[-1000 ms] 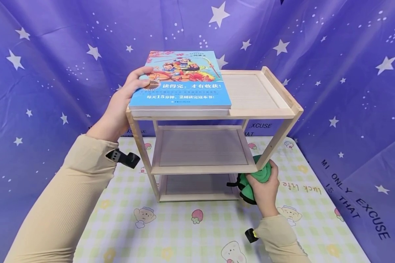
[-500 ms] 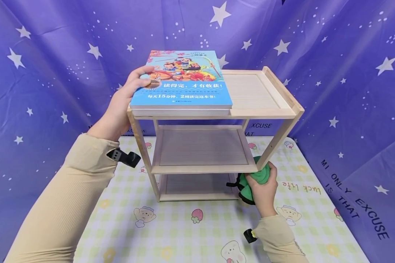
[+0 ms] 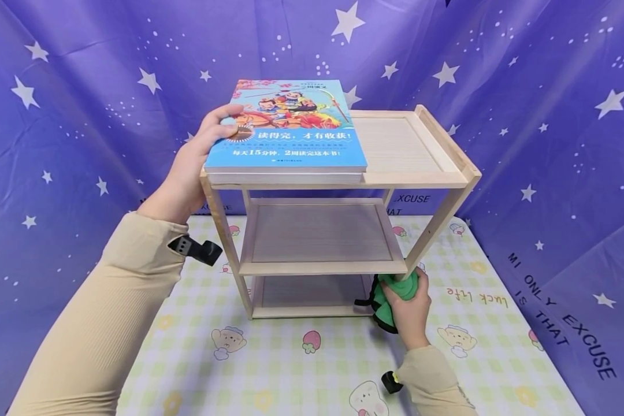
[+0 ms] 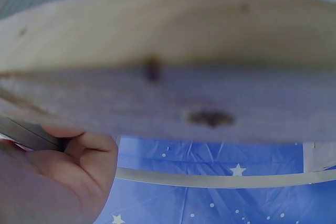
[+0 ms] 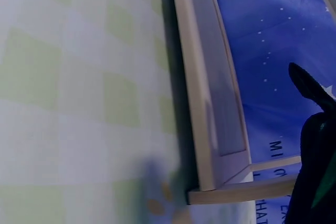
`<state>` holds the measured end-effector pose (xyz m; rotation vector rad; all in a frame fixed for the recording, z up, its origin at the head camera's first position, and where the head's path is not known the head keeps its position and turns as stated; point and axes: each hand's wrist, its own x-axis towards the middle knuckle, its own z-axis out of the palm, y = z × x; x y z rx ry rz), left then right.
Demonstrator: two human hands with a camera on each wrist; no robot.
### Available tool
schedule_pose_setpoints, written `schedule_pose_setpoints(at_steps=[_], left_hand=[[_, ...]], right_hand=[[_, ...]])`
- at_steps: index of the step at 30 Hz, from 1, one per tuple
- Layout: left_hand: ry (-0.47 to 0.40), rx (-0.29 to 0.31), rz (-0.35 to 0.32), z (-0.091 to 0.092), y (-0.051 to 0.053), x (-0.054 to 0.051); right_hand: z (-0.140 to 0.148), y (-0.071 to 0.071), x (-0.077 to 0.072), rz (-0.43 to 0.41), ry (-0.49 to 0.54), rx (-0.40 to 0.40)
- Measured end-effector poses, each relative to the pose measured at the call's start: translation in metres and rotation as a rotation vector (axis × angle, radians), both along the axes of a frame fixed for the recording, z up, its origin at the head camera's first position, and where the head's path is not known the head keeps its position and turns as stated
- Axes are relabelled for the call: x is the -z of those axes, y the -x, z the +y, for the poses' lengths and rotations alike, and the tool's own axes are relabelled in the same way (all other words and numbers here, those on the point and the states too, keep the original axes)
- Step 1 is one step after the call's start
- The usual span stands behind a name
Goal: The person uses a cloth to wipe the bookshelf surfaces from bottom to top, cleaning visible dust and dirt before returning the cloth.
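Note:
My left hand [image 3: 197,147] grips the left edge of stacked books [image 3: 291,138] on the wooden shelf's top tier [image 3: 395,144]. Its digits lie over the blue, illustrated upper cover. In the left wrist view, part of that hand [image 4: 68,182] shows below a blurred wooden bar [image 4: 173,30]. Low at the shelf's right front leg [image 3: 430,231], my right hand [image 3: 413,312] holds a bunched green cloth [image 3: 399,289] with black edging and a black strap. The cloth lies around the leg's lower part, hiding its foot. In the right wrist view, the dark cloth [image 5: 320,177] fills the right edge.
Below the top tier are a middle tier [image 3: 317,231] and a bottom tier [image 3: 312,294]. The shelf stands on a checked tablecloth [image 3: 270,370] printed with cartoon figures. A purple star-printed curtain [image 3: 135,52] hangs behind and at both sides.
My right hand and the green cloth have moved down and slightly left at the right front leg. The left hand, books and shelf look nearly unmoved.

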<state>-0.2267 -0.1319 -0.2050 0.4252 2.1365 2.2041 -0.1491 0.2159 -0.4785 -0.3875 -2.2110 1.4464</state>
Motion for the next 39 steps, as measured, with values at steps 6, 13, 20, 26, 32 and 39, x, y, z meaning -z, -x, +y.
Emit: schedule_pose_setpoints(at_steps=[6, 13, 20, 26, 32, 39], left_hand=[[-0.007, 0.002, -0.001, 0.0, 0.0, 0.0], [-0.012, 0.0, -0.005, 0.0, 0.0, 0.0], [-0.023, 0.006, 0.001, 0.001, 0.0, 0.0], [-0.026, -0.001, 0.001, 0.001, 0.001, 0.0], [-0.028, 0.0, -0.001, 0.001, 0.0, -0.001], [-0.026, 0.0, -0.007, 0.001, 0.0, -0.001]], right_hand=[[0.0, 0.0, 0.01, -0.058, -0.003, 0.012], [0.0, 0.001, 0.023, -0.084, -0.021, 0.014], [-0.001, 0.0, 0.036, -0.122, -0.016, 0.007], [-0.001, -0.001, 0.044, -0.144, -0.017, -0.007], [-0.001, -0.002, 0.05, -0.148, -0.02, -0.022], [0.001, -0.002, 0.057, -0.172, -0.028, -0.038]])
